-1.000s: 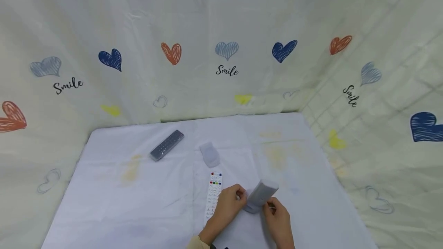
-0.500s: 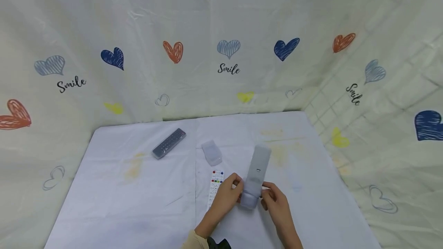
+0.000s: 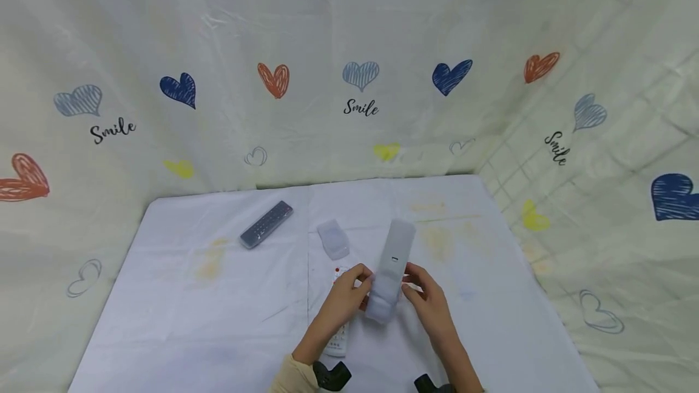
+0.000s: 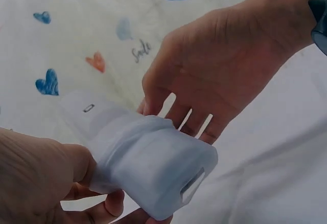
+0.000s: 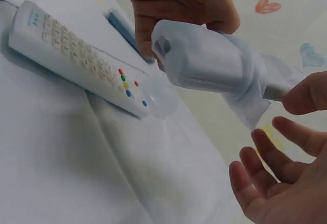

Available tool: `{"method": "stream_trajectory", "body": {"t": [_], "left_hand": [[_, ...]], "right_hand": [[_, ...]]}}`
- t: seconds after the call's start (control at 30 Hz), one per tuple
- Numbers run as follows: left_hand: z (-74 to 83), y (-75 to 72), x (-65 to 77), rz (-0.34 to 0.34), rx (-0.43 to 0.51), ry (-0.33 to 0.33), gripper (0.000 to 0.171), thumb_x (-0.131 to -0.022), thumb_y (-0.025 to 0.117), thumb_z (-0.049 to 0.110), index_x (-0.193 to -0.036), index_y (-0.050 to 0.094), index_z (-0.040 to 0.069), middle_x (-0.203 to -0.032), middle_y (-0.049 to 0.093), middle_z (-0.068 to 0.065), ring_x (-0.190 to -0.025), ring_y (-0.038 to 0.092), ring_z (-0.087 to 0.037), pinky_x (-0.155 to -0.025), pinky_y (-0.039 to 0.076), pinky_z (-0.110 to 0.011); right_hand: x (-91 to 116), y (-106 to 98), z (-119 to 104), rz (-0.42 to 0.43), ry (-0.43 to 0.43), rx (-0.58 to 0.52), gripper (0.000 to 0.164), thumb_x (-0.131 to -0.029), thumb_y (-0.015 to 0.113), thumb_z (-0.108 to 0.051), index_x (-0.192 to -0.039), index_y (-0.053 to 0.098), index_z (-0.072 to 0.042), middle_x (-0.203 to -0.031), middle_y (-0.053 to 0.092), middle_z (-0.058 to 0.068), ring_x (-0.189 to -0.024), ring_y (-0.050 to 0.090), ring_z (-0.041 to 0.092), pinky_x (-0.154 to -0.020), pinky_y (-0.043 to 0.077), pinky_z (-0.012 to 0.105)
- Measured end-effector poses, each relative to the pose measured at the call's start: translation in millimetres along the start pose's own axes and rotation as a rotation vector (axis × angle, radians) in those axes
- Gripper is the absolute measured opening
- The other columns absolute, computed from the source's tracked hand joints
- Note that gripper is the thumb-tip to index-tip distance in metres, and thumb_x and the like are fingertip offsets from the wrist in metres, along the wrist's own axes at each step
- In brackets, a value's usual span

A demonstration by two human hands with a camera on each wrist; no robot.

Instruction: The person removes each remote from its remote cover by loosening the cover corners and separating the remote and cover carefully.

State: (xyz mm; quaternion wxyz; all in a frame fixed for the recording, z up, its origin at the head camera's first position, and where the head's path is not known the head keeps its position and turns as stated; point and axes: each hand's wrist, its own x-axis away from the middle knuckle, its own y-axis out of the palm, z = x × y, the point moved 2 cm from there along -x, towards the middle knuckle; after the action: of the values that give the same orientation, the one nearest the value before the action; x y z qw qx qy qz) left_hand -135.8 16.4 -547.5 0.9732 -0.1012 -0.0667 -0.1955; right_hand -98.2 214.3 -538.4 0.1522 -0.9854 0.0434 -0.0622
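A pale remote control (image 3: 398, 244) stands tilted, its back with a small slot towards me. A translucent soft cover (image 4: 158, 165) encloses its near end and is bunched into folds partway along. My left hand (image 3: 341, 296) grips the covered part from the left, thumb on one face and fingers beneath. At the other side is my right hand (image 3: 430, 305). In the right wrist view its thumb touches the remote's edge beyond the folds, and its other fingers are spread loosely. The remote's button side is hidden in the head view.
A white remote with coloured buttons (image 5: 76, 55) lies just under my left forearm. Farther back lie a flat translucent cover (image 3: 333, 239) and a dark remote (image 3: 266, 225). Behind the white-covered table (image 3: 180, 320) hangs a heart-printed curtain (image 3: 306, 138).
The remote has swung from pointing up at the camera to lying back with its slotted face showing. Both hands have shifted slightly away from me and left; the right hand's fingers have loosened.
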Motion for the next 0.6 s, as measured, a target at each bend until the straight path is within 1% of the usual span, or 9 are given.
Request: {"method": "stream_trajectory", "body": {"t": [0.07, 0.13, 0.2, 0.27, 0.37, 0.47, 0.53, 0.6], "left_hand": [[3.2, -3.5, 1.5, -0.012, -0.035, 0.013, 0.018, -0.109, 0.054, 0.025, -0.110, 0.067, 0.014, -0.103, 0.067, -0.004, -0.068, 0.070, -0.012, -0.063, 0.060, -0.034], [5.8, -5.8, 2.3, -0.020, -0.067, 0.018, 0.018, -0.108, 0.054, 0.024, -0.109, 0.068, 0.014, -0.102, 0.068, -0.003, -0.068, 0.069, -0.011, -0.061, 0.057, -0.029], [7.6, -7.0, 2.4, -0.022, -0.081, 0.011, 0.018, -0.108, 0.055, 0.024, -0.109, 0.069, 0.014, -0.101, 0.068, -0.002, -0.068, 0.068, -0.011, -0.061, 0.056, -0.027], [8.2, -7.9, 2.7, -0.010, -0.074, -0.001, 0.018, -0.108, 0.056, 0.026, -0.108, 0.069, 0.014, -0.101, 0.068, -0.002, -0.068, 0.067, -0.011, -0.062, 0.055, -0.027], [7.8, -9.1, 4.2, 0.032, -0.028, -0.016, 0.022, -0.108, 0.056, 0.031, -0.107, 0.070, 0.015, -0.101, 0.068, -0.003, -0.069, 0.066, -0.012, -0.064, 0.053, -0.027], [6.0, -9.2, 5.5, 0.082, 0.053, -0.041, 0.030, -0.108, 0.055, 0.038, -0.108, 0.070, 0.012, -0.101, 0.069, -0.005, -0.072, 0.063, -0.012, -0.065, 0.052, -0.028], [3.8, -8.5, 7.8, 0.100, 0.131, -0.057, 0.036, -0.108, 0.055, 0.041, -0.114, 0.070, 0.009, -0.104, 0.070, -0.007, -0.077, 0.063, -0.013, -0.067, 0.055, -0.028], [1.3, -6.2, 11.6, 0.100, 0.208, -0.073, 0.043, -0.108, 0.055, 0.045, -0.121, 0.068, 0.006, -0.107, 0.071, -0.009, -0.080, 0.066, -0.014, -0.071, 0.059, -0.031]], "right_hand": [[-4, -1, -3, -0.023, -0.037, -0.099, 0.045, -0.106, 0.058, -0.012, -0.150, 0.053, -0.014, -0.143, 0.063, 0.003, -0.128, 0.059, 0.007, -0.100, 0.049, 0.017], [-8, -1, -6, -0.040, -0.053, -0.246, 0.045, -0.107, 0.054, -0.012, -0.153, 0.049, -0.010, -0.142, 0.063, -0.001, -0.129, 0.059, 0.002, -0.102, 0.049, 0.016], [-13, 0, -9, -0.054, -0.061, -0.367, 0.046, -0.110, 0.052, -0.016, -0.154, 0.045, -0.007, -0.139, 0.065, -0.004, -0.128, 0.062, 0.001, -0.103, 0.050, 0.016], [-18, 2, -13, -0.044, -0.065, -0.446, 0.047, -0.110, 0.054, -0.020, -0.153, 0.043, -0.005, -0.134, 0.069, -0.004, -0.123, 0.067, 0.006, -0.103, 0.052, 0.019], [-25, 6, -17, -0.007, -0.047, -0.471, 0.050, -0.107, 0.061, -0.028, -0.150, 0.046, -0.007, -0.126, 0.075, -0.001, -0.116, 0.073, 0.013, -0.101, 0.056, 0.023], [-32, 9, -18, 0.044, -0.009, -0.491, 0.050, -0.104, 0.067, -0.030, -0.146, 0.050, -0.010, -0.124, 0.076, 0.001, -0.113, 0.074, 0.015, -0.098, 0.058, 0.026], [-36, 10, -18, 0.074, 0.008, -0.505, 0.050, -0.103, 0.068, -0.031, -0.145, 0.051, -0.010, -0.123, 0.076, 0.001, -0.113, 0.073, 0.015, -0.096, 0.059, 0.027], [-40, 10, -19, 0.101, 0.011, -0.517, 0.049, -0.103, 0.068, -0.031, -0.143, 0.052, -0.010, -0.120, 0.077, 0.000, -0.113, 0.072, 0.014, -0.095, 0.059, 0.027]]}}
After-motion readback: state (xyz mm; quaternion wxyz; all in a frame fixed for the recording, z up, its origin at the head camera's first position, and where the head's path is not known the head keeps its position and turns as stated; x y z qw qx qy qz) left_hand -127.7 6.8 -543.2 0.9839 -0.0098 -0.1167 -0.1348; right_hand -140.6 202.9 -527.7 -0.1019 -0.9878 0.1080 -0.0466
